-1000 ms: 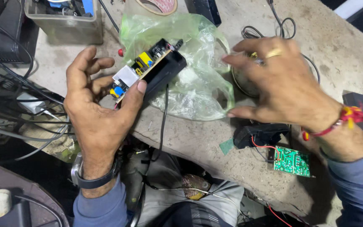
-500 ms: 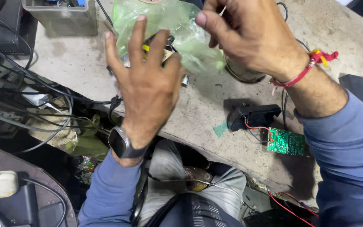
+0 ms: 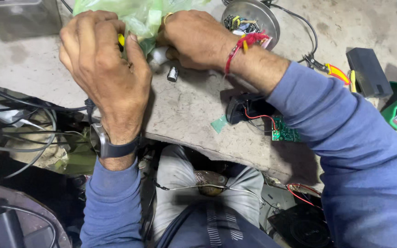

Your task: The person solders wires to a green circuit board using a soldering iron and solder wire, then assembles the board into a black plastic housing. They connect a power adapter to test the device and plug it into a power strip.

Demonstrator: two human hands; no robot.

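Now both hands closer together than before, left hand (image 3: 104, 69) and right hand (image 3: 196, 39) each pinching the green plastic bag (image 3: 138, 16), circuit board now hidden, small cylinder (image 3: 173, 73) lying on the workbench (image 3: 184, 115).

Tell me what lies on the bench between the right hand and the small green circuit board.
In the head view, between the right hand and the green circuit board lie bare worn bench top and a black casing with a red wire; the forearm crosses above.

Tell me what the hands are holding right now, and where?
Both the left hand and right hand grip the green plastic bag at its lower edge.
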